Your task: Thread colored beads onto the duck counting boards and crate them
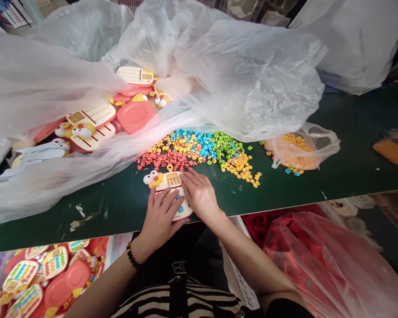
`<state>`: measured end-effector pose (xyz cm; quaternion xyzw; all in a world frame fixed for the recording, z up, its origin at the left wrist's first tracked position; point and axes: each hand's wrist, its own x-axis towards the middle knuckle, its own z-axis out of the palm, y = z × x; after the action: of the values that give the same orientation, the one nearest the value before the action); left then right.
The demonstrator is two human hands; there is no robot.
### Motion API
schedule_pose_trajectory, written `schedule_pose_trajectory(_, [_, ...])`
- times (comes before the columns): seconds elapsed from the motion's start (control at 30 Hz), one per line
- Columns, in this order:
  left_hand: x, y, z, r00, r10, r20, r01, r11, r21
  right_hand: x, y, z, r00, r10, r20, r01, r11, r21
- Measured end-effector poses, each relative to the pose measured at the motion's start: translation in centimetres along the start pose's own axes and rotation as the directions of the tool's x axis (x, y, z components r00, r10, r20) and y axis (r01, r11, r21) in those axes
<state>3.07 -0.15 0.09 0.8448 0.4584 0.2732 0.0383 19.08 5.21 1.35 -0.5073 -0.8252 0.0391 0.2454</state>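
Note:
A cream toy board (172,177) with sliding slots and a yellow big-eyed character head (153,179) at its upper left lies near the table's front edge. My left hand (162,216) rests over its lower left part, fingers spread across its face. Over its right side lies my right hand (200,192), fingers stretched and close together, tips by the upper right edge; its thumb is hidden. Some blue pieces (180,209) show in the board's slots. Just beyond the board is a heap of small plastic pieces: red (166,159), blue (200,141), green (226,145) and yellow (240,165).
A large clear plastic bag (239,79) spreads across the back, with more toy boards (94,117) at left. A small bag of orange pieces (293,152) sits at right. Below the table are a bin of filled boards (55,263) and a bag of red parts (311,247).

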Motion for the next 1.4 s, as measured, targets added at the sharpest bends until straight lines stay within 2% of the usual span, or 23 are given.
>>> schedule_pose_trajectory(0.13, [-0.2,-0.2,0.1,0.999,0.026,-0.034,-0.027,0.999,-0.025,-0.4,-0.1,-0.3,1.0,0.01,-0.011,-0.01,1.0,0.011])
schedule_pose_trajectory(0.27, [-0.5,-0.4,0.5,0.996,0.005,-0.095,-0.011,0.998,-0.068,-1.8,-0.8,-0.6,0.999,0.01,-0.046,-0.008,0.999,0.049])
schedule_pose_trajectory(0.37, [-0.5,-0.5,0.8,0.994,0.001,-0.111,-0.009,0.997,-0.071,-2.6,-1.4,-0.4,0.999,-0.018,-0.031,0.021,0.994,0.107])
schedule_pose_trajectory(0.5, [-0.4,-0.5,0.7,0.995,0.0,-0.096,-0.006,0.998,-0.064,-2.6,-1.5,0.0,0.998,-0.051,-0.032,0.058,0.968,0.243])
schedule_pose_trajectory(0.6, [-0.2,-0.4,0.2,1.0,0.009,-0.03,-0.01,0.999,-0.039,-2.7,0.2,-0.8,0.995,-0.032,-0.092,0.063,0.932,0.356])
schedule_pose_trajectory(0.67, [-0.1,-0.3,-0.1,0.999,0.027,0.021,-0.026,1.0,-0.008,-3.3,2.5,-1.9,0.979,0.112,-0.172,-0.051,0.945,0.324])
schedule_pose_trajectory(0.77, [0.0,-0.4,-0.2,0.996,0.08,0.041,-0.081,0.996,0.026,-4.5,6.9,-3.5,0.868,0.392,-0.305,-0.37,0.92,0.129])
schedule_pose_trajectory(0.8, [0.0,-0.5,-0.1,0.995,0.094,0.036,-0.096,0.995,0.034,-4.8,8.2,-3.9,0.844,0.433,-0.317,-0.433,0.898,0.073])
schedule_pose_trajectory(0.83, [0.0,-0.5,0.0,0.994,0.104,0.027,-0.105,0.994,0.042,-4.9,9.3,-4.1,0.841,0.443,-0.31,-0.456,0.889,0.032])
schedule_pose_trajectory(0.9, [0.0,-0.6,0.2,0.993,0.116,0.01,-0.116,0.992,0.059,-4.6,10.8,-4.4,0.879,0.396,-0.265,-0.409,0.913,0.01])
schedule_pose_trajectory(0.97, [0.0,-0.7,0.3,0.992,0.123,-0.002,-0.122,0.99,0.066,-3.7,11.2,-4.3,0.91,0.34,-0.238,-0.343,0.939,0.031])
schedule_pose_trajectory(1.03, [0.0,-0.7,0.3,0.992,0.127,-0.008,-0.126,0.99,0.066,-2.5,11.1,-4.1,0.91,0.34,-0.237,-0.346,0.938,0.014])
schedule_pose_trajectory(1.13, [0.1,-0.6,0.2,0.994,0.108,-0.004,-0.108,0.993,0.056,-1.0,10.8,-3.6,0.901,0.379,-0.211,-0.407,0.907,-0.109])
schedule_pose_trajectory(1.23, [0.1,-0.4,0.0,0.997,0.075,0.004,-0.075,0.996,0.045,-0.4,11.0,-3.2,0.915,0.356,-0.191,-0.389,0.904,-0.18])
schedule_pose_trajectory(1.33, [0.2,-0.3,-0.1,0.998,0.057,0.012,-0.057,0.998,0.034,-0.2,10.6,-3.3,0.915,0.295,-0.274,-0.343,0.928,-0.146])
schedule_pose_trajectory(1.4, [0.3,-0.3,-0.1,0.999,0.04,0.018,-0.041,0.999,0.026,0.0,9.5,-3.4,0.916,0.259,-0.307,-0.292,0.954,-0.065])
